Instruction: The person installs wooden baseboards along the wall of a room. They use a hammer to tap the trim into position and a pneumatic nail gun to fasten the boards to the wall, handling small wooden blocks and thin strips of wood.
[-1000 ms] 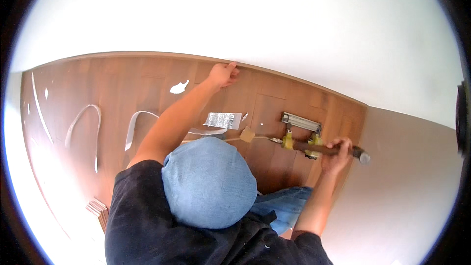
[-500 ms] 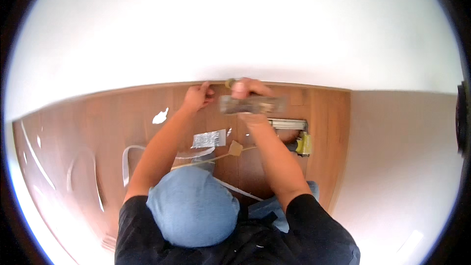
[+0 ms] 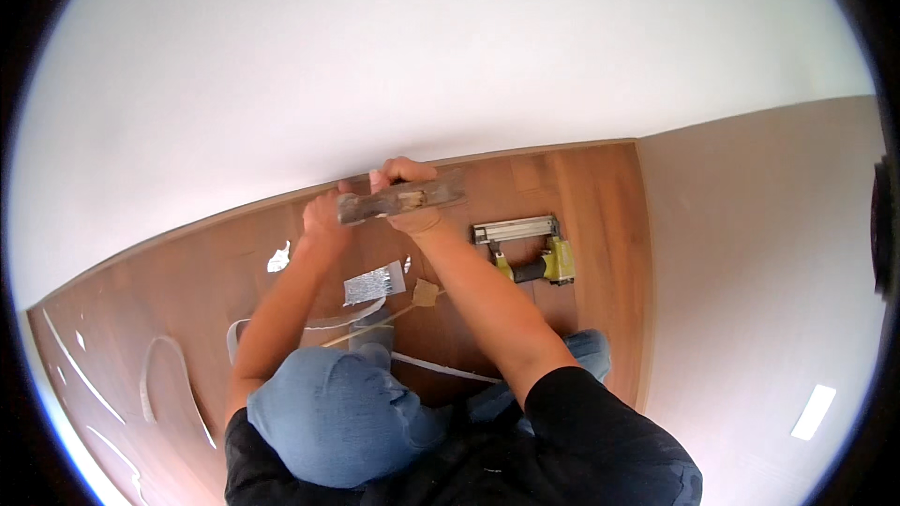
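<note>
A hammer point(image 3: 411, 197) with a worn, dark head is in my right hand point(image 3: 409, 171), near the foot of the white wall. The light end of its handle shows in the middle of the head. My fingers are closed below the head, and the rest of the handle is hidden. Just to its left, my left hand point(image 3: 323, 213) is at the thin wooden trim strip point(image 3: 281, 199) along the wall's base. That hand is slightly blurred and the hammer head partly covers its fingers, so I cannot tell whether it grips anything.
A green and black nail gun point(image 3: 532, 267) lies on the wood floor to the right. Near my knees are a silver-printed packet point(image 3: 373, 283), a tan square piece point(image 3: 425, 293) and a white scrap point(image 3: 279, 257). Curled pale strips point(image 3: 173, 356) lie left. A beige wall point(image 3: 750, 253) stands right.
Both hands, with the hammer, have moved left along the base of the wall. The view has turned a little, and the nail gun shows more fully beside my right forearm.
</note>
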Available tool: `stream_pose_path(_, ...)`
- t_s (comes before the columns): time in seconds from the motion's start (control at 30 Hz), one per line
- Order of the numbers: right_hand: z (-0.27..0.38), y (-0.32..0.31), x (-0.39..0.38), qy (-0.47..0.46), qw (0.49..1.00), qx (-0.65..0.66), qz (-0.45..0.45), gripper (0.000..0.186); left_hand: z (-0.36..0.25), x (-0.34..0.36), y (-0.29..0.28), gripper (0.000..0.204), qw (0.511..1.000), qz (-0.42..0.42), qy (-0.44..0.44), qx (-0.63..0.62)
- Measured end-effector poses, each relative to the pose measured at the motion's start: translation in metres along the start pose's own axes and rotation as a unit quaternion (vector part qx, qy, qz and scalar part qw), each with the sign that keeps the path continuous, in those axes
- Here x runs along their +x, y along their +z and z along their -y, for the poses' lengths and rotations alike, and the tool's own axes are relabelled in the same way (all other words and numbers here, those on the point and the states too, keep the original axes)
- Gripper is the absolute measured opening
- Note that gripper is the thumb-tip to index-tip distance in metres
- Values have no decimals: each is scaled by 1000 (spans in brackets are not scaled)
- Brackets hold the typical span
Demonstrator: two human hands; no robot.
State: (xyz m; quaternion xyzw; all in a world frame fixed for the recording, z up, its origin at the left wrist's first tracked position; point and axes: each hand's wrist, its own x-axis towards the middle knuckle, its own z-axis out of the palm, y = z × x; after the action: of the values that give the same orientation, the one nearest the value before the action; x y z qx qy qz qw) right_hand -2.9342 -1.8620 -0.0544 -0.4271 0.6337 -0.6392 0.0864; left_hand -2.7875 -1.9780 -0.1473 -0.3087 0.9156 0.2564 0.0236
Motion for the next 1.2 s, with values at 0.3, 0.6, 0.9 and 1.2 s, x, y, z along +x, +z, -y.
stream_pose_path(0.3,4,9,8,50,999,0,16,35,-31,47,-8,29,994,79,23,73)
stream_pose_path(0.6,16,3,14,-26,997,-71,1,37,-32,50,-20,22,973,74,102,191)
stream_pose_path(0.9,60,-121,-16,73,977,-180,85,16,-17,42,-17,21,943,136,92,289)
stream_pose_path(1.2,-12,-388,-166,338,850,-403,-34,52,-32,38,-20,20,927,178,81,321)
